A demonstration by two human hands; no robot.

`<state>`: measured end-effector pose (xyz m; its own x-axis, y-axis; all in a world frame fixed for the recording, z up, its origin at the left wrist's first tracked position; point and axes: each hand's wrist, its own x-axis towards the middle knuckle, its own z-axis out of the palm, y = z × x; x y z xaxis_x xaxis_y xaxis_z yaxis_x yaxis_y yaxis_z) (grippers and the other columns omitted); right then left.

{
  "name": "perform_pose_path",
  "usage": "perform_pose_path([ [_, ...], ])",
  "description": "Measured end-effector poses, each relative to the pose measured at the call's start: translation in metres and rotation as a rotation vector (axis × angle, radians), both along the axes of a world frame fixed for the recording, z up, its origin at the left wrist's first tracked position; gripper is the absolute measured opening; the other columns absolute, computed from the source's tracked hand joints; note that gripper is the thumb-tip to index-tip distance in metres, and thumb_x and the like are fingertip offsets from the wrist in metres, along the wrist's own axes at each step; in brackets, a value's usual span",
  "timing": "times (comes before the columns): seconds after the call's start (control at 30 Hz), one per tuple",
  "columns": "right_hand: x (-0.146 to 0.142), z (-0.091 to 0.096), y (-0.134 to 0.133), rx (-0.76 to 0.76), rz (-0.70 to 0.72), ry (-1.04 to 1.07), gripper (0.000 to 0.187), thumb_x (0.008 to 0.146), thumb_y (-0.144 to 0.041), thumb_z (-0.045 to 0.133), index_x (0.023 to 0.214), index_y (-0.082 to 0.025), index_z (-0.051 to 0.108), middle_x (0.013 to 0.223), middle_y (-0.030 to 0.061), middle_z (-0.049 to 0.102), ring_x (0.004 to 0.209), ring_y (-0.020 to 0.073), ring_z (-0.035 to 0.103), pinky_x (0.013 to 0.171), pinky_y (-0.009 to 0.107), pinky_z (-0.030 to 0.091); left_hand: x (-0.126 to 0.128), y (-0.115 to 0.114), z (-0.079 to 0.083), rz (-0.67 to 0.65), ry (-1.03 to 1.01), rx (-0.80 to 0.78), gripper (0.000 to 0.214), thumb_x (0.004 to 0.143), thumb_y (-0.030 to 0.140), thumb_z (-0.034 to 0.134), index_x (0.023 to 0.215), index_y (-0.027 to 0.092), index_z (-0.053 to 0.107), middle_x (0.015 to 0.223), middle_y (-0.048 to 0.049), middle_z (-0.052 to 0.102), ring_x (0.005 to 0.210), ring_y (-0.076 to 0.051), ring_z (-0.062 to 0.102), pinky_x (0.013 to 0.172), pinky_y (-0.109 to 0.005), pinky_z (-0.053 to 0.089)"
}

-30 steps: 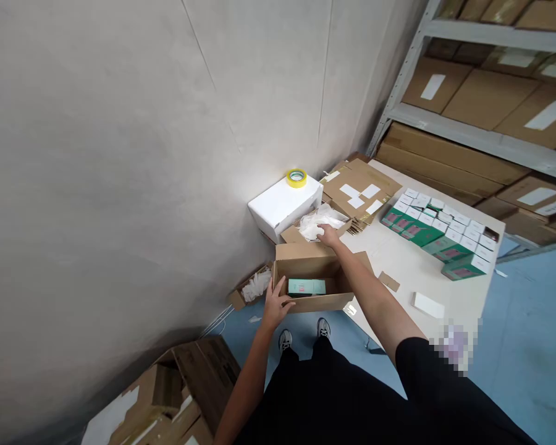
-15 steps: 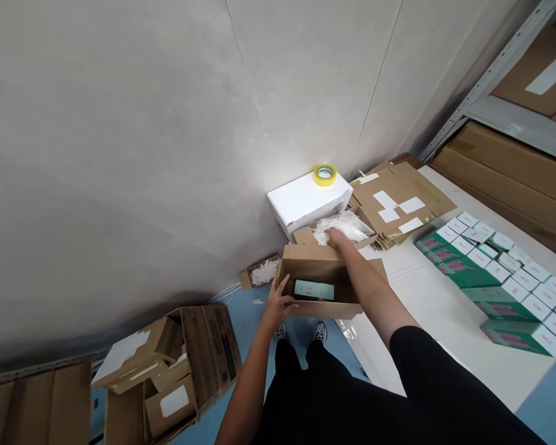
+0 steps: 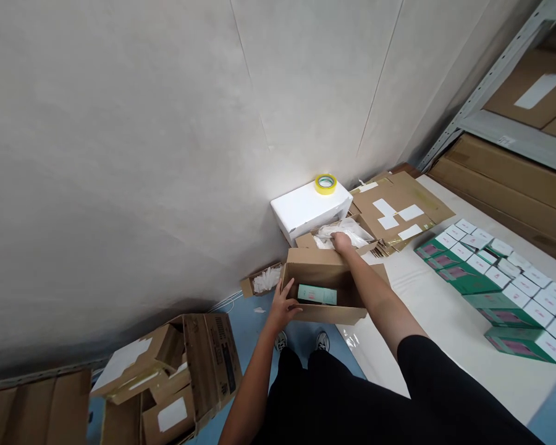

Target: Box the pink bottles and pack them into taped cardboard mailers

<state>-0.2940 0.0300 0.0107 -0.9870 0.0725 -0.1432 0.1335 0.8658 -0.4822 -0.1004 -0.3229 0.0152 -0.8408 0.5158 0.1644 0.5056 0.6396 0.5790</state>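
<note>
My left hand grips the left end of an open cardboard box, thumb over the near rim and fingers on the side wall. Inside that box lies a pale green carton on its side. My right arm crosses over the box, and my right hand is down at a smaller cardboard box behind it. That box is filled with crumpled white plastic packing. My right fingers are curled closed against the plastic, their tips partly hidden in it.
A yellow tape roll sits on a white box. Flattened cardboard and rows of green-and-white cartons lie on the white table. A small box of white packing and a large carton of boxes are left.
The view has shifted slightly. My left hand stays on the cardboard box. My right hand remains at the white packing, its fingers a little more drawn in.
</note>
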Motion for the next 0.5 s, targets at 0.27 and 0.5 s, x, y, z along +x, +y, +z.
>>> perform_pose_path([
  [0.27,0.041,0.05,-0.013,0.049,-0.229,0.172,0.034,0.099,-0.024,0.048,0.113,-0.018,0.078,0.118,0.0137,0.077,0.106,0.027,0.068,0.095,0.032,0.049,0.001,0.0,0.0,-0.055,-0.001,0.033,0.009,0.088,0.024,0.078,0.08,0.022,0.081,0.171,-0.0031,0.036,0.162,-0.046,0.012,0.119,-0.072,0.039],
  [0.5,0.099,0.095,-0.035,-0.017,-0.354,0.378,0.031,0.1,-0.029,0.05,0.104,-0.017,0.078,0.106,0.0137,0.08,0.098,0.0287,0.072,0.091,0.033,0.053,-0.014,-0.006,0.004,-0.156,0.004,0.119,0.013,0.088,0.022,0.076,0.076,0.022,0.081,0.163,-0.0054,0.048,0.161,-0.046,0.015,0.121,-0.073,0.037],
])
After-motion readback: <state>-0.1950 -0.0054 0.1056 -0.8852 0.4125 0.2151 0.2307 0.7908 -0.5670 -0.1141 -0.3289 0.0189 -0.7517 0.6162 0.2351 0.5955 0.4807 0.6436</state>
